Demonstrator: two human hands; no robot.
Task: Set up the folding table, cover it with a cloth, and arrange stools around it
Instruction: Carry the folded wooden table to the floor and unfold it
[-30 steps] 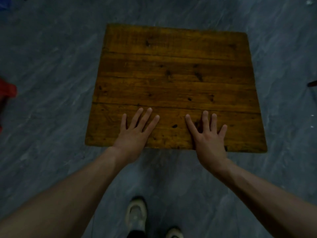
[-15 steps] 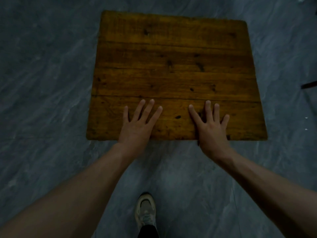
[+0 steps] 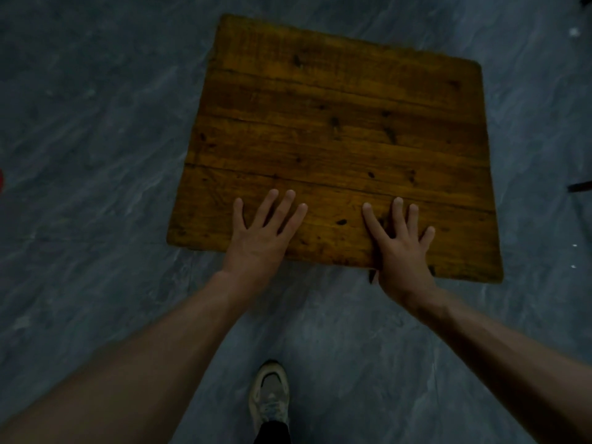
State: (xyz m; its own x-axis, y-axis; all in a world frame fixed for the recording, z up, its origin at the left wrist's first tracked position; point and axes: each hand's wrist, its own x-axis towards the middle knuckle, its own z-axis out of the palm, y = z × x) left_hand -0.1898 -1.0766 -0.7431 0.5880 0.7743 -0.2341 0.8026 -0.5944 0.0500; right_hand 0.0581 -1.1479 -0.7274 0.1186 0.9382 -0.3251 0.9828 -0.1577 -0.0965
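The folding table (image 3: 336, 123) stands upright with its square top of yellow-brown wooden planks facing me; its legs are hidden beneath. My left hand (image 3: 262, 235) lies flat, palm down, on the near plank with fingers spread. My right hand (image 3: 400, 248) rests flat on the same plank to the right, its heel over the near edge. Neither hand holds anything. No cloth or stool shows.
Grey marbled floor (image 3: 96, 155) surrounds the table. My shoe (image 3: 270, 395) is on the floor just below the near edge. A sliver of something red (image 3: 1, 184) sits at the left border and a dark bar (image 3: 579, 186) at the right border.
Both hands stay flat on the near plank. The table top now appears rotated a little clockwise and shifted right in view; one shoe has stepped forward while the other left the frame.
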